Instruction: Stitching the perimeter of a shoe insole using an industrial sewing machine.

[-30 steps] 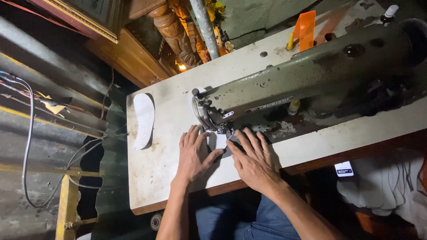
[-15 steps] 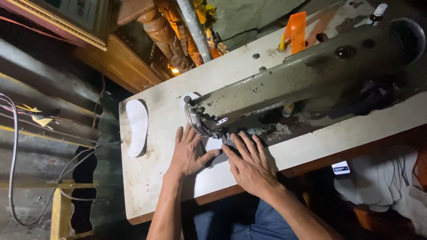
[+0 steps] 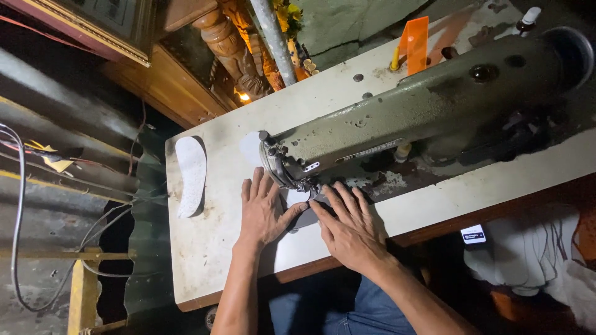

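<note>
Both hands lie flat, fingers spread, on a small white piece of material (image 3: 297,200) under the needle end of the olive-green industrial sewing machine (image 3: 422,105); neither hand closes around anything. The left hand (image 3: 264,211) presses palm-down just to the left of the needle area, its thumb reaching toward the piece; the right hand (image 3: 347,226) rests on the other side, fingertips meeting the left thumb at the piece — how much of the piece lies beneath them cannot be told. The machine sits on a worn, stained white worktable (image 3: 205,248). Well apart to the left lies a white shoe-insole-shaped cutout (image 3: 190,175); a second pale piece (image 3: 251,149) sits just beside the machine head. At the table's far edge stands an orange plastic piece (image 3: 415,36) — near a white-capped bottle (image 3: 528,18).
</note>
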